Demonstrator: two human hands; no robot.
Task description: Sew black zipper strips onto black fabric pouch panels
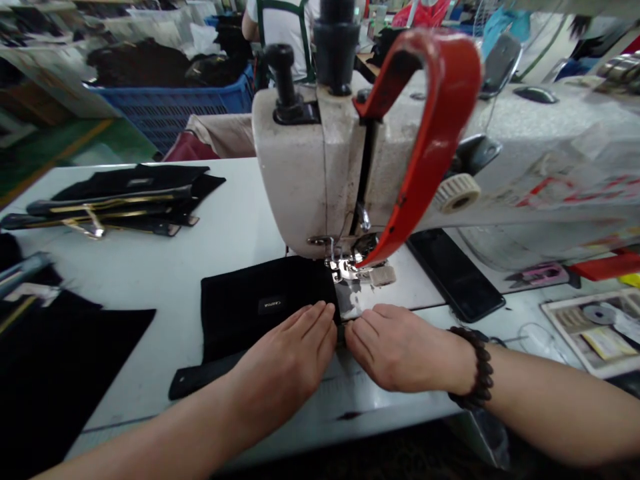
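A black fabric piece (233,317) with a small label (271,305) lies flat on the table, its right edge by the presser foot (343,268) of a sewing machine (305,167). A dark strip (200,379) runs along its near side. My left hand (295,360) presses on the piece's near right corner, fingers together. Close beside it, my right hand (400,350) is closed, fingers curled at the end of the same edge; its fingertips are partly hidden. A dark bead bracelet (473,367) circles my right wrist.
More black pieces with zippers (130,197) are stacked at the back left, and black fabric (75,360) lies at the near left. A phone (457,277), pink snips (543,275) and a small tray (560,310) sit on the right. Behind are a blue crate (170,110) and another person (287,33).
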